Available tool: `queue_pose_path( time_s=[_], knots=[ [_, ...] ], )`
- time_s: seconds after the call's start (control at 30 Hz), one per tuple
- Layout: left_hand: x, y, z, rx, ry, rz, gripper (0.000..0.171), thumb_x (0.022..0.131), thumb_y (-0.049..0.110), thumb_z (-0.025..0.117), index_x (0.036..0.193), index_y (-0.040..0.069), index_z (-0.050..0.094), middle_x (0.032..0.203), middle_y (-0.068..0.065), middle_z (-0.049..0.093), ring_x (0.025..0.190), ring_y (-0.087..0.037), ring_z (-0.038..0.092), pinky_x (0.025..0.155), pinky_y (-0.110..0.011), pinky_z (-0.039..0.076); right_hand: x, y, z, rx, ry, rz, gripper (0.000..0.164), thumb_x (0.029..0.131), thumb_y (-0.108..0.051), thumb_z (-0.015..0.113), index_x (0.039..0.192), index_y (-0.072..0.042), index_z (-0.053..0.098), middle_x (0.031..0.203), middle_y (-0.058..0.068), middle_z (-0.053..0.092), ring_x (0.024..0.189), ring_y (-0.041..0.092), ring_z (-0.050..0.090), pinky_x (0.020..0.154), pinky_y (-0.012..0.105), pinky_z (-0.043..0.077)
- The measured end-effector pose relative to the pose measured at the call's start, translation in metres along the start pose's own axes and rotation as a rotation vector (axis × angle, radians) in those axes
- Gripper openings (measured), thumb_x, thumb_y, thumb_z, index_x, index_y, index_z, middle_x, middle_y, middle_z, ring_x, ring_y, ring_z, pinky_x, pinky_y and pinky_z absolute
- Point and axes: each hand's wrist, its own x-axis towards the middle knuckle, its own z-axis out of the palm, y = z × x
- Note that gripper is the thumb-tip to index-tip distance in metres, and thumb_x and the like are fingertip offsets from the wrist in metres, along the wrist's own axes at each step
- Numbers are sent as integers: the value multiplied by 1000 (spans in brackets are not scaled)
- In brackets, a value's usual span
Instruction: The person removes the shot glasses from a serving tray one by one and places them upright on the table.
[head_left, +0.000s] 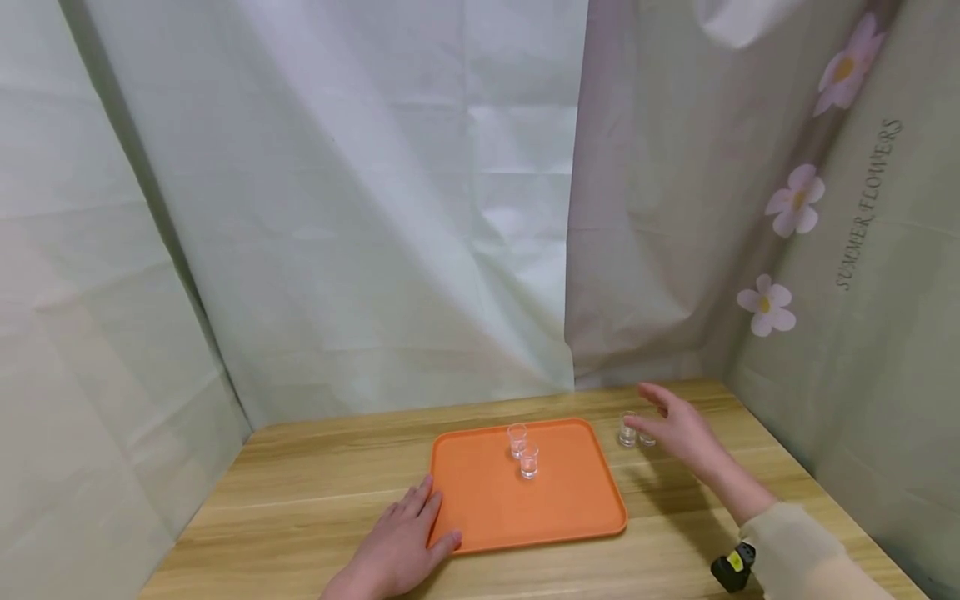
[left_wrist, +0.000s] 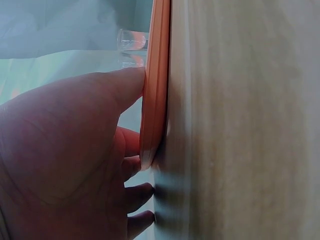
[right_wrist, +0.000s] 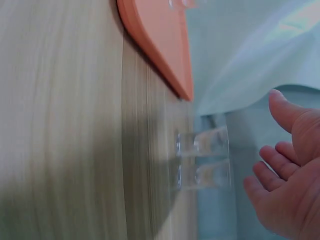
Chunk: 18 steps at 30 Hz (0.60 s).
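Note:
An orange tray (head_left: 487, 508) lies on the wooden table, with two small clear shot glasses (head_left: 529, 461) standing near its middle. My left hand (head_left: 401, 542) rests at the tray's near left corner; in the left wrist view its thumb touches the rim (left_wrist: 156, 90) and the fingers are extended. To the right of the tray stand two more shot glasses (right_wrist: 202, 142) side by side on the table. Just above these hovers my right hand (head_left: 682, 429), thumb and fingers apart, holding nothing. In the head view it partly covers one glass.
The wooden table (head_left: 300, 500) extends around the tray. Pale curtains (head_left: 375, 250) hang behind it and at both sides, the right one printed with flowers and lettering. A black device (head_left: 733, 568) is strapped at the right wrist.

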Motion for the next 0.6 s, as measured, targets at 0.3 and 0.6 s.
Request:
queue_pose_path(
  time_s=[0.3,0.6],
  knots=[
    [0,-3,-1,-18,-18,2,86,109,63,61,160,-6,53,177,-24,32,160,-52,30,125,-73,27,-2,-23,23,95,-66,-29,77,105,-30,81,164,4,46,165,28,49,152,57,41,119,66,43],
    [0,-3,-2,0,-11,7,84,109,62,61,160,-5,53,177,-23,32,160,-51,31,125,-73,27,2,-38,56,121,-103,-103,66,101,-19,85,153,9,57,153,28,62,143,50,56,119,61,44]
  ],
)
